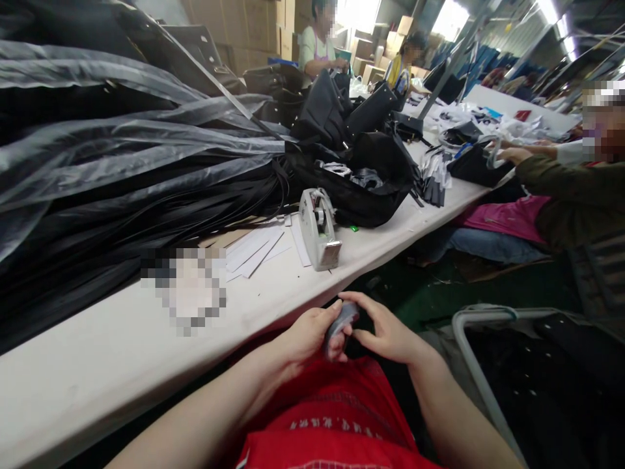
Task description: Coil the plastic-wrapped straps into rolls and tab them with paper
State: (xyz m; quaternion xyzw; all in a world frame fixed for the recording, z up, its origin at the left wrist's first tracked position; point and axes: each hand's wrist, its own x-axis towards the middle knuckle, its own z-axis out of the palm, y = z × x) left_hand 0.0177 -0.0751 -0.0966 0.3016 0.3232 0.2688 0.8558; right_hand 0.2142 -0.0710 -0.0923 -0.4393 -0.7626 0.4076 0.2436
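Note:
Above my red apron, my left hand (317,329) is closed around a small, smooth grey coiled thing (346,314), perhaps a roll of strap or tape; its exact kind is not clear. My right hand (383,329) is on the other side of it, thumb and index finger apart. The right index fingertip reaches the top of the grey thing, close to my left thumb. Part of the grey thing is hidden by the left fingers. A grey-white tape dispenser (317,238) stands on the table beyond my hands.
Black straps and clear plastic (146,143) pile up along the white table (97,365). White paper strips (256,251) lie by the dispenser, with black bags (361,176) behind. At right is a metal-framed bin (463,352) of black pieces. A co-worker's sleeve (551,176) is farther right.

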